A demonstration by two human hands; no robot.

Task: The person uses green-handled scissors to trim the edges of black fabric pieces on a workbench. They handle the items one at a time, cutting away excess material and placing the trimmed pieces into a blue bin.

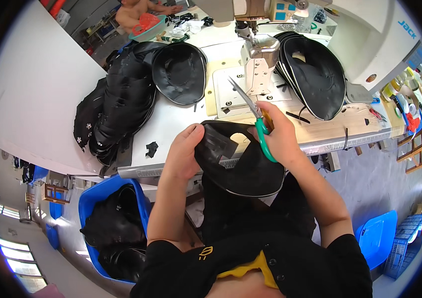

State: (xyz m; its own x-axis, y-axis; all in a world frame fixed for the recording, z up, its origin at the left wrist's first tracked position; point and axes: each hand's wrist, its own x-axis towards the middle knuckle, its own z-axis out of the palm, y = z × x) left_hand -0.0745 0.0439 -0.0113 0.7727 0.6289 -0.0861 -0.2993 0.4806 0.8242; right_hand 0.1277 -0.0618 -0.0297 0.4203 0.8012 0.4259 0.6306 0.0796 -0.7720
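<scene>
Over my lap, at the table's front edge, I hold a black piece that looks like a shoe upper, with a cut-out in its middle and a pale line along its lower rim. My left hand is closed on its left side, thumb on top. In my closed right hand are green-handled scissors, blades pointing up and left toward the sewing machine. The right fingers are partly hidden behind the handles and lie by the upper's right edge; whether they also grip it, I cannot tell.
A sewing machine stands ahead. Stacked black uppers lie right of it and in a heap at left; a single upper lies between. A blue bin with black pieces stands below left. Another person sits beyond.
</scene>
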